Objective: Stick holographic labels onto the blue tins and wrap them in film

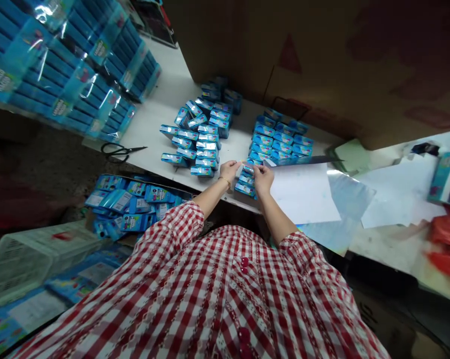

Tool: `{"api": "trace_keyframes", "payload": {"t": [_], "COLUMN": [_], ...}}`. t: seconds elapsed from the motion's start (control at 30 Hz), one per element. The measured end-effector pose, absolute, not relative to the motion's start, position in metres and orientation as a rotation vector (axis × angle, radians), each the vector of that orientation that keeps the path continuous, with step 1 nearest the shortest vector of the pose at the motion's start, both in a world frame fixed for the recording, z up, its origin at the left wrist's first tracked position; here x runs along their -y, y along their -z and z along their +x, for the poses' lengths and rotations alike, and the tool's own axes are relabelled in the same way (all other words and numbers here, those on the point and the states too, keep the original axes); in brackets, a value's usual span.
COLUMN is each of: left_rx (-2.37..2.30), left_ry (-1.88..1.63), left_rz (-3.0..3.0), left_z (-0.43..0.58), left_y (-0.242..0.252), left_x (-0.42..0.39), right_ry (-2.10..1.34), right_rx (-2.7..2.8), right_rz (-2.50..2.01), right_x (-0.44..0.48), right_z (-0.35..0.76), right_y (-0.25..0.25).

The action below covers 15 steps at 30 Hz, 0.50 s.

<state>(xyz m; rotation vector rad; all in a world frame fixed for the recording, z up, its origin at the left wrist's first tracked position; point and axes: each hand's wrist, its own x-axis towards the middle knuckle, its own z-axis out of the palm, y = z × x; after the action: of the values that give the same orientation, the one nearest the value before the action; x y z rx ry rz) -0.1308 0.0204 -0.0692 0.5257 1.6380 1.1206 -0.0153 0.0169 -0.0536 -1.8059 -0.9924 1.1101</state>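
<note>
My left hand [229, 170] and my right hand [263, 177] meet at the near edge of a white table [153, 119]. Both are closed around a short row of small blue boxes [246, 180], left hand at its left end, right hand at its right end. To the left of my hands several more small blue boxes [197, 142] stand in rows. A second block of blue boxes [281, 142] lies just beyond my right hand. A clear plastic sheet [303, 192] lies on the table beside my right hand.
Black scissors [120, 149] lie at the table's left edge. Wrapped packs of blue boxes [60, 65] are stacked at upper left. A carton of loose blue boxes [131, 202] sits below the table. A large cardboard box [322, 60] stands behind. More sheets [397, 194] spread to the right.
</note>
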Motion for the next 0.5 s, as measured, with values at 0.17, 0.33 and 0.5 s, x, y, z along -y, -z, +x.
{"api": "trace_keyframes", "payload": {"t": [0.17,0.33,0.5], "left_rx": [-1.701,-1.711,-1.678], "left_ry": [-1.125,-1.113,-1.100], "left_rz": [0.454,0.391,0.328], "left_z": [-0.120,-0.116,-0.112], "left_y": [0.086,0.092,0.098], "left_x": [-0.033,-0.038,-0.042], "right_ry": [-0.927,-0.869,-0.851], "right_rx": [1.217,1.337,1.402], "right_rz": [-1.934,-2.012,-2.111], "right_x": [-0.032,-0.038,-0.042], "right_z": [-0.009,-0.005,-0.008], "right_y": [0.062,0.063,0.061]}}
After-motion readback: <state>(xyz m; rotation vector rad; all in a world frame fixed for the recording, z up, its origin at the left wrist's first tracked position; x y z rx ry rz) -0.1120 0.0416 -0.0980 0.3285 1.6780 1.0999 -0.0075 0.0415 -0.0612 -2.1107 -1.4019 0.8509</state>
